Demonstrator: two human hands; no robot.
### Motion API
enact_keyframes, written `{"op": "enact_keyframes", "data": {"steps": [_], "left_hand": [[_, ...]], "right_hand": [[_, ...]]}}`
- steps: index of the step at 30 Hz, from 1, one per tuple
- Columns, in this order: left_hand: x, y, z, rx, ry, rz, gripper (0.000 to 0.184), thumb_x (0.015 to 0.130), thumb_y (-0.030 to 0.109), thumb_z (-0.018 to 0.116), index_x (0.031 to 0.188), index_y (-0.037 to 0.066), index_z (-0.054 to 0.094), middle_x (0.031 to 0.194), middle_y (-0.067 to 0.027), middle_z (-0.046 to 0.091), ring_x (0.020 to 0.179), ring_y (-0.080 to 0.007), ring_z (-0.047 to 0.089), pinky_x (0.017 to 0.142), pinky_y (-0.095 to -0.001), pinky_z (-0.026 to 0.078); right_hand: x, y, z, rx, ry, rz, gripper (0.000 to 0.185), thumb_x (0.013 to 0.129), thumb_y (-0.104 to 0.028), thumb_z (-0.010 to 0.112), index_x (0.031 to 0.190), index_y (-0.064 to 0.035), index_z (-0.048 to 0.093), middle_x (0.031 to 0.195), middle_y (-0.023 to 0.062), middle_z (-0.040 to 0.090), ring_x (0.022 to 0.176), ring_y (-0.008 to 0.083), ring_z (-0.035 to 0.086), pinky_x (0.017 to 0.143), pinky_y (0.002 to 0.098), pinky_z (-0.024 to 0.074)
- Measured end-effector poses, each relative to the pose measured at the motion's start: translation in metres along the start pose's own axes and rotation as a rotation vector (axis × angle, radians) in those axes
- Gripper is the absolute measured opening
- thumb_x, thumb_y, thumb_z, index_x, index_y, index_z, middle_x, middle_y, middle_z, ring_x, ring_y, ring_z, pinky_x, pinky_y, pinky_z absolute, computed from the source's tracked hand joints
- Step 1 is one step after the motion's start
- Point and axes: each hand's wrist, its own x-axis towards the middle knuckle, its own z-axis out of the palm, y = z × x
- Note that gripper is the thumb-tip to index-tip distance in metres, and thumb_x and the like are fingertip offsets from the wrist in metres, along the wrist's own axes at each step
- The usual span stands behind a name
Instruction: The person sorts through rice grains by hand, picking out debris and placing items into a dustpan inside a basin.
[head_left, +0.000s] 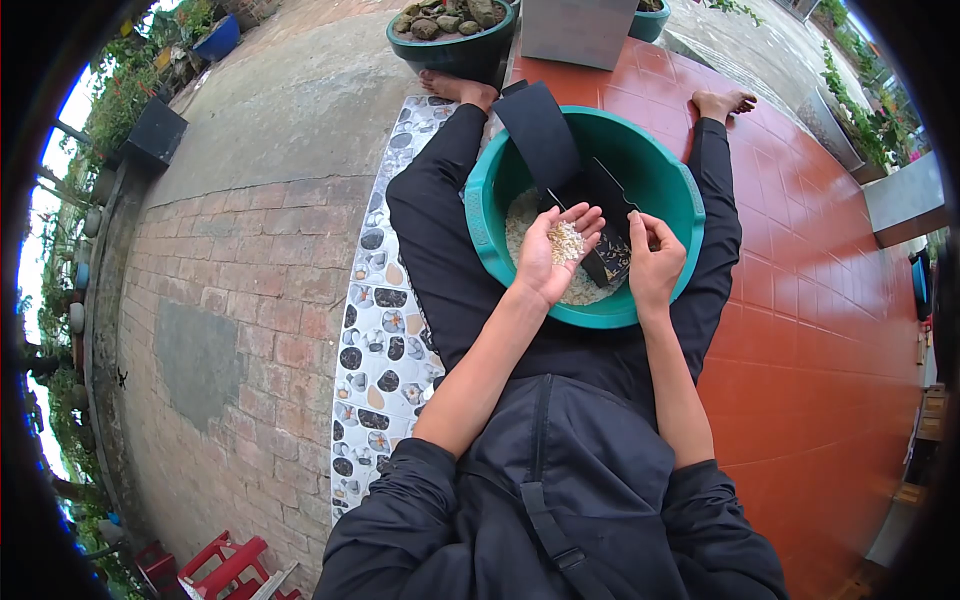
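A green basin [483, 222] stands between the outstretched legs, with pale grains [583, 290] at its bottom. My left hand [553, 250] is palm up over the basin, cupped around a small heap of grains [566, 242]. To its right, my right hand [655, 258] has thumb and forefinger pinched together; what they hold, if anything, is too small to name. A black curved piece [538, 130] leans over the basin's far left rim. Below it, a black folded sheet [590, 190] lies inside the basin, with a few husk-like bits on its lower part.
Beyond the basin are a pot of stones [450, 45] and a grey block [568, 30]. Pebble-patterned tiles [375, 370] run along the left, beside brick paving [260, 270]. Red tiles [800, 340] cover the right. A red plastic chair [228, 568] is at lower left.
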Motion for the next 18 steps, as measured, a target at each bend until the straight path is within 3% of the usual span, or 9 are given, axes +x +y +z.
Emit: {"op": "enact_keyframes", "data": {"steps": [2,5,8,12,18], "left_hand": [[0.001,0.0,-0.001,-0.002,-0.003,-0.001,0.042,0.097,0.026,0.034,0.117,-0.006,0.052,0.12,-0.0203,0.056,0.113,-0.0312,0.055,0.096,-0.0393,0.047],[0.001,-0.001,-0.001,0.003,-0.003,0.001,0.042,0.097,0.027,0.033,0.118,-0.006,0.051,0.119,-0.02,0.056,0.113,-0.0311,0.055,0.097,-0.04,0.045],[0.0,-0.002,0.001,0.014,0.003,0.013,0.042,0.097,0.028,0.034,0.117,-0.005,0.052,0.117,-0.0192,0.058,0.11,-0.0295,0.056,0.097,-0.0396,0.044],[0.001,-0.002,0.0,0.01,-0.004,0.022,0.043,0.096,0.029,0.034,0.115,-0.004,0.054,0.114,-0.0187,0.06,0.107,-0.0285,0.057,0.096,-0.0389,0.045],[0.002,-0.002,-0.001,0.01,-0.005,0.021,0.043,0.096,0.029,0.033,0.115,-0.004,0.054,0.115,-0.0186,0.06,0.107,-0.0285,0.057,0.096,-0.0386,0.044]], "right_hand": [[-0.003,-0.004,0.001,-0.022,-0.018,-0.023,0.017,0.085,-0.013,0.067,0.081,0.0035,0.066,0.059,-0.0031,0.05,0.052,0.0028,0.041,0.047,0.0212,0.0321],[-0.008,-0.01,0.002,-0.073,-0.343,-0.205,0.008,0.075,-0.007,0.069,0.078,0.0007,0.065,0.061,0.0029,0.052,0.051,0.0094,0.046,0.047,0.0253,0.0365],[-0.01,-0.01,0.003,-0.199,-0.448,-0.325,0.008,0.073,-0.005,0.069,0.077,0.0001,0.065,0.06,0.0034,0.052,0.052,0.0094,0.046,0.048,0.0248,0.0369],[-0.011,-0.014,0.003,-0.265,-0.485,-0.351,0.009,0.068,-0.011,0.069,0.072,-0.0049,0.065,0.058,0.0041,0.049,0.05,0.0177,0.051,0.048,0.0312,0.04],[-0.014,-0.013,0.006,-0.338,-0.466,-0.421,0.009,0.068,-0.013,0.068,0.073,-0.0069,0.065,0.058,0.0033,0.049,0.051,0.019,0.052,0.048,0.0317,0.0408]]}}
